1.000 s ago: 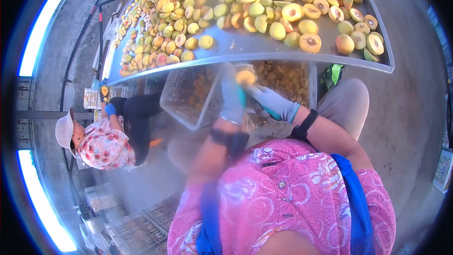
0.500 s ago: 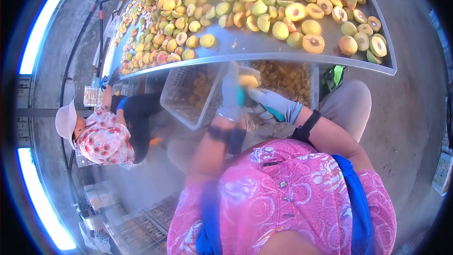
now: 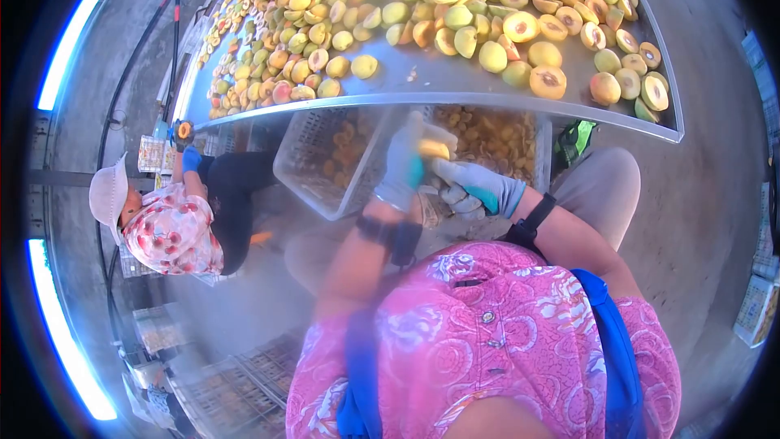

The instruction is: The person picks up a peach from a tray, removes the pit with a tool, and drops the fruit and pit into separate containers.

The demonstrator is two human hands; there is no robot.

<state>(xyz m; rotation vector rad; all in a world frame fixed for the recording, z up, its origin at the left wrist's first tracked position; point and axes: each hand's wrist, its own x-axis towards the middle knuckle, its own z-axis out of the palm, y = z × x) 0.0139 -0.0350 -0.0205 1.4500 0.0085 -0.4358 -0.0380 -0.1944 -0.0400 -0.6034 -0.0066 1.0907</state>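
My left hand [image 3: 400,161], in a grey glove with a green patch, is closed around a yellow peach half [image 3: 433,148]. My right hand [image 3: 479,187], gloved alike, is closed just to the right of it, its thumb end close to the fruit. Whatever the right fingers grip is hidden by the glove and the blur. Both hands are below the front rim of a metal table [image 3: 390,99] heaped with peach halves [image 3: 520,26], many showing a pit or hollow. Under the hands stands a crate [image 3: 543,146] holding orange-yellow pieces.
A second white crate [image 3: 302,191] stands left of my hands under the table rim. Farther left a seated co-worker [image 3: 171,228] in a pale hat holds a cut peach [image 3: 185,130]. A green and black object [image 3: 575,140] lies by my right knee. Crates [image 3: 236,390] stand lower left.
My hands stay together around the same peach half, with small blurred motion. The co-worker's hand now shows a cut peach near the table corner. The view has shifted slightly.
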